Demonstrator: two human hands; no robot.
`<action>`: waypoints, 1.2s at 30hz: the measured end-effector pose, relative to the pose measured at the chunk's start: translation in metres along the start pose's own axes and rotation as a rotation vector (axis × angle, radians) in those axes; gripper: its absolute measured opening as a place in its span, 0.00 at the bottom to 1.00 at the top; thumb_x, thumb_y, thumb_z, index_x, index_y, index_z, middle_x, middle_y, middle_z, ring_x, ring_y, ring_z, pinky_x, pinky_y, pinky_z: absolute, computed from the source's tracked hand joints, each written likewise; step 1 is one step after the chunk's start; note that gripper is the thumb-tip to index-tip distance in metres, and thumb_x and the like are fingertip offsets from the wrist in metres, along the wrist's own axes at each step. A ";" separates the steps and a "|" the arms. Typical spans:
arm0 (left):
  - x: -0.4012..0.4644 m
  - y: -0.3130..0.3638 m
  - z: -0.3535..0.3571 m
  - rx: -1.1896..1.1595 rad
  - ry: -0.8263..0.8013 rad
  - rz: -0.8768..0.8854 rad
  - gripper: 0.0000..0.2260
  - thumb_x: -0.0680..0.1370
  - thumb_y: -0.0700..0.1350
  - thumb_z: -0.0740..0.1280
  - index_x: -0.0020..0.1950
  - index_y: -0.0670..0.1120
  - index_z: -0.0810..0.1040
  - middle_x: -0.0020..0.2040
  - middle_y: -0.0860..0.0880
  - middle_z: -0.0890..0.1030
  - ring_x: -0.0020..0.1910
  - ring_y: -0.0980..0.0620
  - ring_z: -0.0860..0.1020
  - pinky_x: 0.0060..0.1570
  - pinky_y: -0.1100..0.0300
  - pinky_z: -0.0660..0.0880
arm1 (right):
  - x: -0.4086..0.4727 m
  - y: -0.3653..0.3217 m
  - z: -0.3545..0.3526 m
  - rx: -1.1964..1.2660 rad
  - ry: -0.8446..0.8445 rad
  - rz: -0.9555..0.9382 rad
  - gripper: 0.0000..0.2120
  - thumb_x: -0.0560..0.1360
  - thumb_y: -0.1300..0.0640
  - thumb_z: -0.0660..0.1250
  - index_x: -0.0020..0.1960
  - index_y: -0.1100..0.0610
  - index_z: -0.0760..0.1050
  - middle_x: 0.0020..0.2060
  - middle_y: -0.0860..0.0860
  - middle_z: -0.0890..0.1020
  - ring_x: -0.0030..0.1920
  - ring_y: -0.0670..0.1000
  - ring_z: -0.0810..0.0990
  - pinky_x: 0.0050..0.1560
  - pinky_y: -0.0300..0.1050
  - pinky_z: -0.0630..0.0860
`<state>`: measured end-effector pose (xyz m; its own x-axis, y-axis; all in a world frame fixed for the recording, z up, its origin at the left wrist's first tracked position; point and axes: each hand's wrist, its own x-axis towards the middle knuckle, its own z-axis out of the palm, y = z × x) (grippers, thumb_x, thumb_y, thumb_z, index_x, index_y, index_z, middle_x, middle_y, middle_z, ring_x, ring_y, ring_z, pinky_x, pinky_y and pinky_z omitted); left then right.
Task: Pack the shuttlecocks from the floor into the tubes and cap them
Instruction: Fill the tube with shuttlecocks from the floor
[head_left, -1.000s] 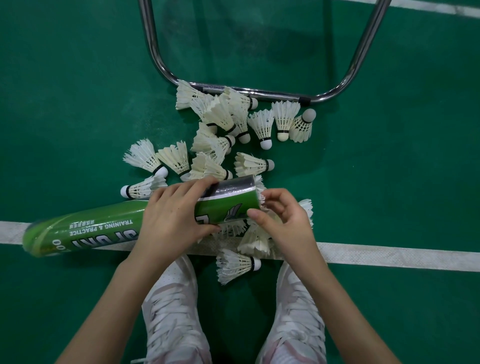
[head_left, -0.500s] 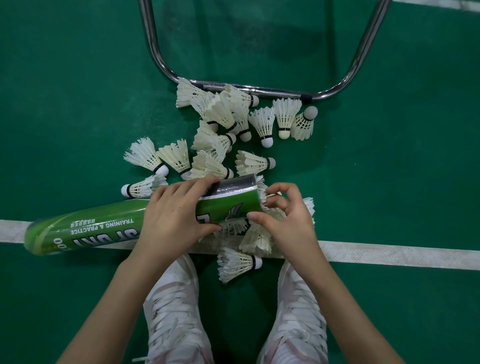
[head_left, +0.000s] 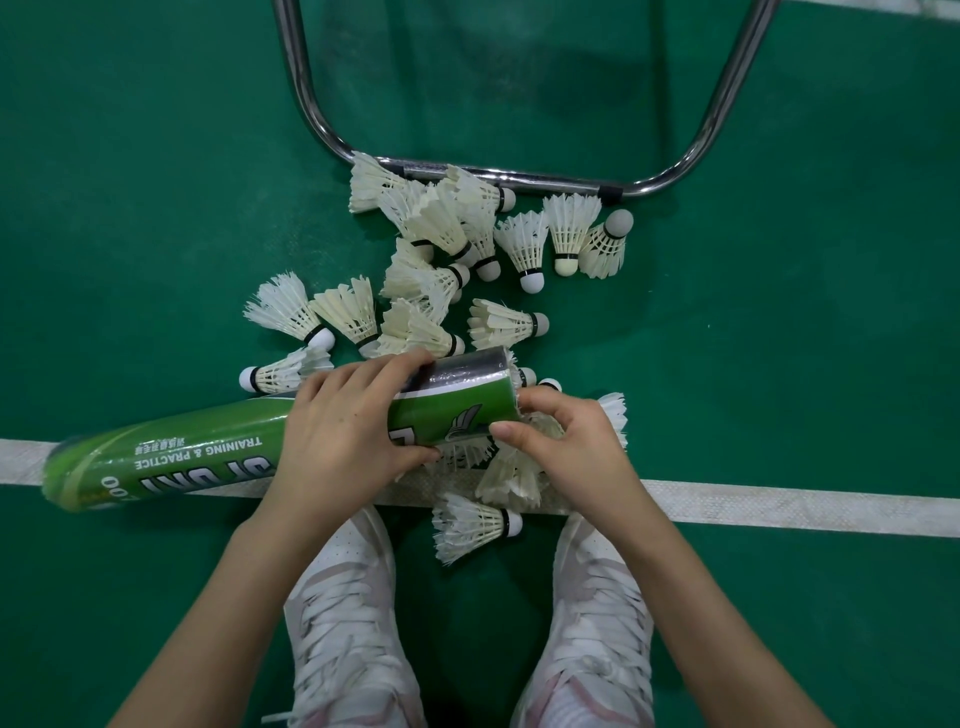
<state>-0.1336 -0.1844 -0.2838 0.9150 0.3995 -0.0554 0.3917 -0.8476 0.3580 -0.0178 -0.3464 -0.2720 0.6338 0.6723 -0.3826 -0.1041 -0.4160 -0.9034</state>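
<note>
A green tube (head_left: 208, 452) is held nearly level just above the floor (head_left: 779, 364), its open end to the right and its closed end at the left over the white court line (head_left: 779, 506). It is gripped round the middle by the left hand (head_left: 343, 431), whose fingers are curled over it. At the open end a shuttlecock (head_left: 545, 423) is pinched by the right hand (head_left: 576, 447) between thumb and curled fingers. Loose shuttlecocks (head_left: 467, 260) lie scattered on the floor beyond the tube, up to a chrome bar (head_left: 519, 179) at the far side. One more shuttlecock (head_left: 472, 525) lies near, between two white shoes (head_left: 343, 623).
</note>
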 end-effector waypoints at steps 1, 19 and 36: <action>0.000 0.000 0.000 0.000 -0.002 0.000 0.38 0.57 0.56 0.79 0.63 0.54 0.68 0.55 0.50 0.79 0.52 0.44 0.77 0.52 0.48 0.69 | 0.000 0.000 0.000 -0.007 -0.015 -0.004 0.08 0.72 0.62 0.70 0.42 0.49 0.78 0.37 0.38 0.79 0.41 0.32 0.75 0.44 0.23 0.68; -0.002 -0.001 -0.004 -0.037 -0.025 -0.014 0.38 0.57 0.56 0.78 0.64 0.55 0.68 0.57 0.50 0.79 0.54 0.44 0.76 0.54 0.48 0.68 | 0.003 0.003 0.004 0.145 -0.127 -0.012 0.15 0.74 0.68 0.65 0.52 0.49 0.74 0.48 0.43 0.81 0.52 0.41 0.79 0.52 0.33 0.74; 0.013 0.004 -0.044 0.045 0.094 0.018 0.40 0.59 0.54 0.78 0.69 0.54 0.66 0.55 0.48 0.76 0.50 0.43 0.75 0.49 0.47 0.72 | 0.005 -0.046 -0.015 0.030 -0.092 -0.188 0.09 0.73 0.64 0.69 0.47 0.50 0.78 0.44 0.46 0.83 0.48 0.44 0.80 0.51 0.34 0.74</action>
<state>-0.1243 -0.1676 -0.2419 0.9096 0.4136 0.0392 0.3814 -0.8686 0.3162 0.0019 -0.3329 -0.2294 0.5714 0.7901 -0.2219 -0.0147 -0.2604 -0.9654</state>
